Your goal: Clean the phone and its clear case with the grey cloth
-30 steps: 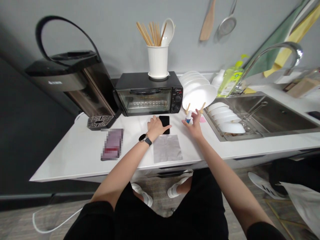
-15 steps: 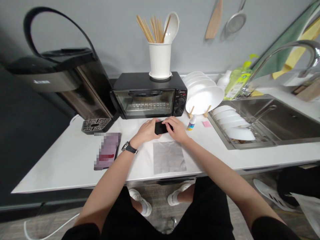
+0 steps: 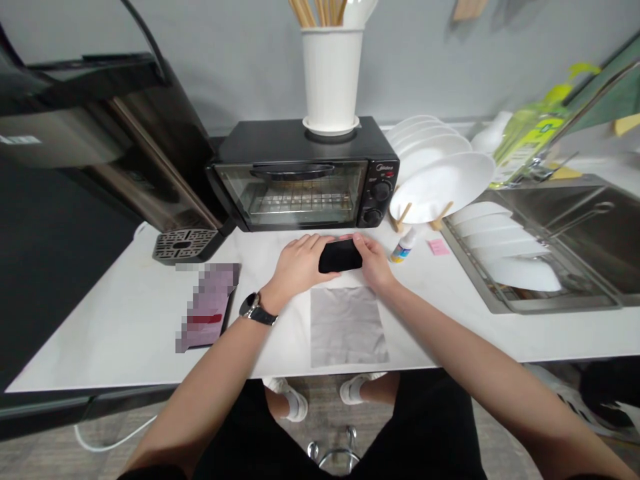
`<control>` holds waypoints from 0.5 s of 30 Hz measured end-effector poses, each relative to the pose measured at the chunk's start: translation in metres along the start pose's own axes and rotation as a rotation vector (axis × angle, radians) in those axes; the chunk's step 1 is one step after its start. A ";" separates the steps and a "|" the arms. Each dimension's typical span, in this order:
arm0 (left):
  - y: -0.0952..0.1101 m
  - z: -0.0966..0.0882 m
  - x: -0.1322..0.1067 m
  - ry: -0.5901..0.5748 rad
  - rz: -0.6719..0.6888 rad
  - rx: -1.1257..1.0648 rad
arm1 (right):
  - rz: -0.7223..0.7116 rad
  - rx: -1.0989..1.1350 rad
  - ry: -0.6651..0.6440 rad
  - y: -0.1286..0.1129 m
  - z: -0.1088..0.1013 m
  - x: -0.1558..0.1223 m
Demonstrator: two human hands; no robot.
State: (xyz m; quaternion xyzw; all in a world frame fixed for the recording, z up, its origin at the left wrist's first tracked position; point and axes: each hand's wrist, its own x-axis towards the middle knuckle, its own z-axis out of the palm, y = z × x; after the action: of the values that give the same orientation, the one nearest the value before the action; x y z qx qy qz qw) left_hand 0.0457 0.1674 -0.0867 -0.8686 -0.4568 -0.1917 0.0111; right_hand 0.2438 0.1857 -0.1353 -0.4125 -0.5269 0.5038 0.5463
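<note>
Holding the phone (image 3: 341, 256) takes both hands: the left hand (image 3: 300, 265) at its left end, the right hand (image 3: 375, 265) at its right end.

Left grip: closed on the phone, thumb along the near edge, fingers toward the far edge. Right grip: closed on the phone, with fingertips at the far right corner; some fingers are hidden.

Phone position: at mid-tabletop (image 3: 110, 327), long sides running roughly left to right, dark screen facing the person. Whether its underside touches the tabletop cannot be told.

Near side: a grey cloth (image 3: 349, 327) lies flat, close to the tabletop's near edge. A watch (image 3: 257, 310) is fastened on the left wrist.

Right side: a small bottle (image 3: 403, 247) stands just beside the right hand. A pink note (image 3: 439, 247) lies to the right of the bottle. Farther right, the sink (image 3: 487, 303) contains a row of white bowls (image 3: 523, 274).

Far side: an oven (image 3: 295, 170), door closed, carries a white cup (image 3: 332, 80) of sticks. White plates (image 3: 445, 190) stand to the right of the oven.

Left side: a purple item (image 3: 210, 300), partly pixelated, lies beside the left forearm.
</note>
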 end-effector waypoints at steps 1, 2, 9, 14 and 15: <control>0.001 0.000 0.000 0.004 0.009 0.002 | 0.034 0.040 -0.003 -0.001 0.000 0.000; 0.002 -0.001 0.000 0.009 0.017 0.005 | 0.064 0.078 -0.006 -0.002 -0.001 -0.001; 0.005 -0.002 -0.001 0.018 0.059 0.036 | 0.195 0.254 0.009 -0.012 -0.004 -0.006; 0.003 -0.002 -0.001 0.012 0.085 0.045 | 0.277 0.320 -0.002 -0.014 -0.007 -0.007; 0.003 -0.002 -0.001 0.009 0.090 0.048 | 0.295 0.330 -0.010 -0.015 -0.008 -0.007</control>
State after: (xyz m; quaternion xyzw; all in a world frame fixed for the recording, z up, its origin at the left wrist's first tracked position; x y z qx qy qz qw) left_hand 0.0467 0.1648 -0.0846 -0.8869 -0.4217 -0.1840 0.0427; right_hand 0.2536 0.1772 -0.1229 -0.3877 -0.3740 0.6597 0.5240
